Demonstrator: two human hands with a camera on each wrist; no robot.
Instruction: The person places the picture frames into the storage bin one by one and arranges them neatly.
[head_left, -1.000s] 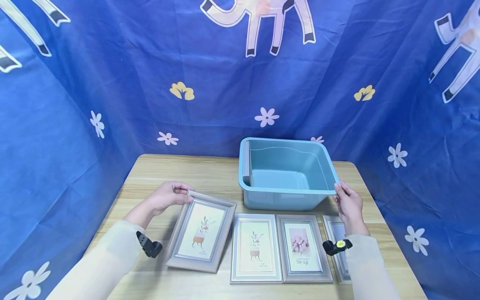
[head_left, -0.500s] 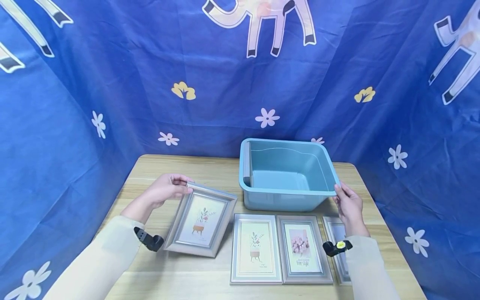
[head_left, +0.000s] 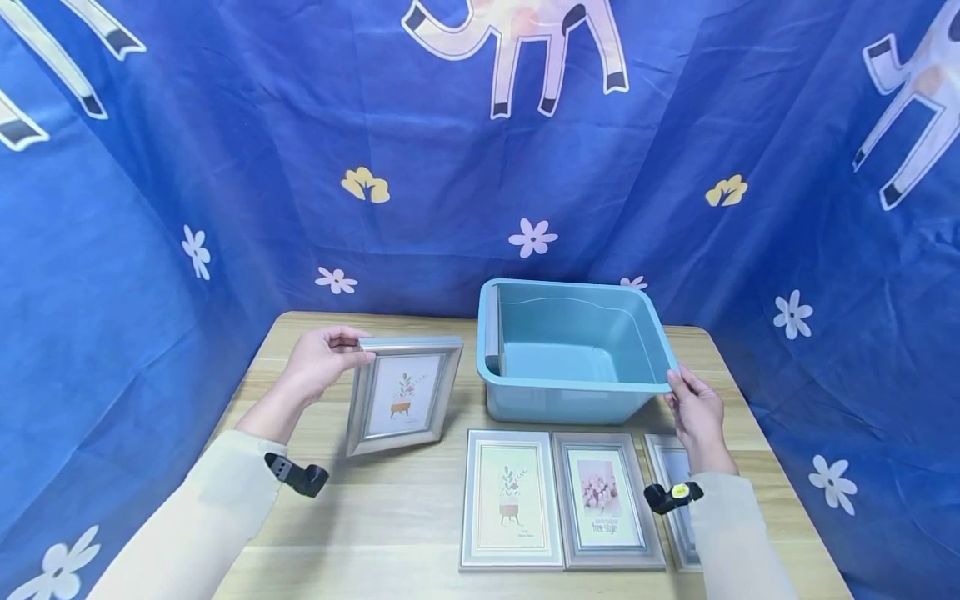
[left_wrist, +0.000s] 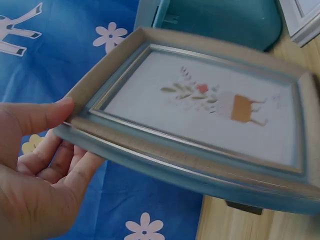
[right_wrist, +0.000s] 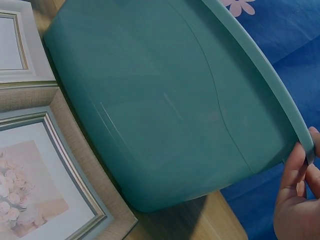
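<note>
My left hand (head_left: 321, 360) pinches a silver picture frame (head_left: 405, 396) by its upper left corner, thumb on the front and fingers behind. The frame is raised and tilted nearly upright, left of the bin, and shows a potted plant print. In the left wrist view the thumb lies on the corner of the picture frame (left_wrist: 200, 107). At the near right corner of the blue plastic bin (head_left: 570, 400), my right hand (head_left: 699, 408) grips the rim. The right wrist view has the fingers and thumb of the right hand (right_wrist: 300, 185) on the rim of the bin (right_wrist: 165, 115).
Inside the bin, a grey frame (head_left: 492, 329) stands against the left wall. Before the bin lie a plant picture frame (head_left: 512, 500), a pink flower frame (head_left: 606, 500) and a pale frame (head_left: 675, 492) partly hidden by the right forearm. Blue curtain (head_left: 435, 208) surrounds the wooden table (head_left: 360, 533).
My left hand has lifted the picture frame off to the back of its earlier spot and turned it more upright. The right hand stays on the bin rim.
</note>
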